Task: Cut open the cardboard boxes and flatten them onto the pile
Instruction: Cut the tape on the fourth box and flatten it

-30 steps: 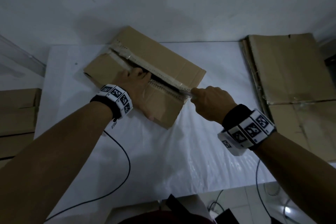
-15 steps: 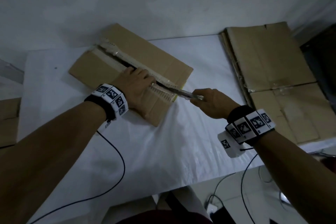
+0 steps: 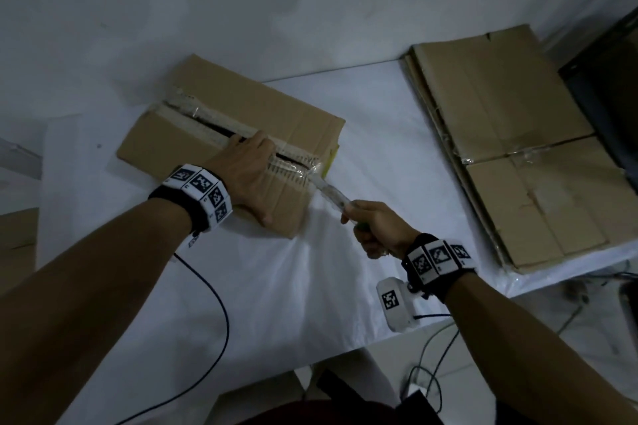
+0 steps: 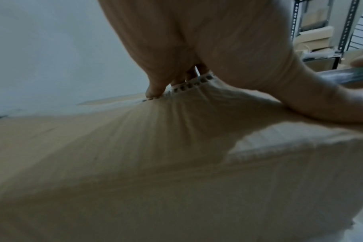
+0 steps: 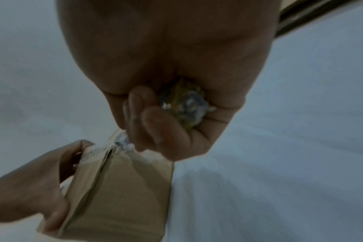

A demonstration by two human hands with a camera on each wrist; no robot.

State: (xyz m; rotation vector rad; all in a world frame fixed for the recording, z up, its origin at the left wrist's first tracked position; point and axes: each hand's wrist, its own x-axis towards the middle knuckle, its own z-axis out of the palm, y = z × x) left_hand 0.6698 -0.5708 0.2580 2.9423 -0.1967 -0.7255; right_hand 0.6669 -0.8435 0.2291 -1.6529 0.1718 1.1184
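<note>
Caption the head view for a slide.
Left hand steadies the box while the right hand holds the knife.

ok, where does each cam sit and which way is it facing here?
Head: worn on the head, looks down at the table; both forearms, left hand on the box, right hand holding the cutter.
Left wrist: along the palm, fingertips at the box's cut seam.
Right wrist: along the fist gripping the cutter, toward the box end.
Shared: all three show the box.
</note>
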